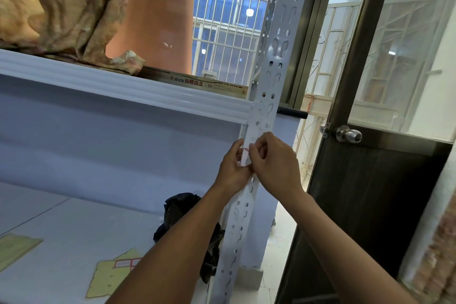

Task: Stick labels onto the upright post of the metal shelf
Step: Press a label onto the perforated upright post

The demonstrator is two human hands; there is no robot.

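On the perforated grey metal post [269, 81], left grip [233, 168] and right grip [274, 163] pinch a small red-edged white label [246, 149].

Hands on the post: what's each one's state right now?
Left hand: fingers curled, pinching the label against the post.
Right hand: pinching the same label.

It looks like a storage corner in a home. A slotted metal shelf [275, 57] carries a folded quilt [61, 7] on its upper level. At right stands a dark door [370, 192] with a round knob [349, 134]. A barred window [222, 32] shows far behind.
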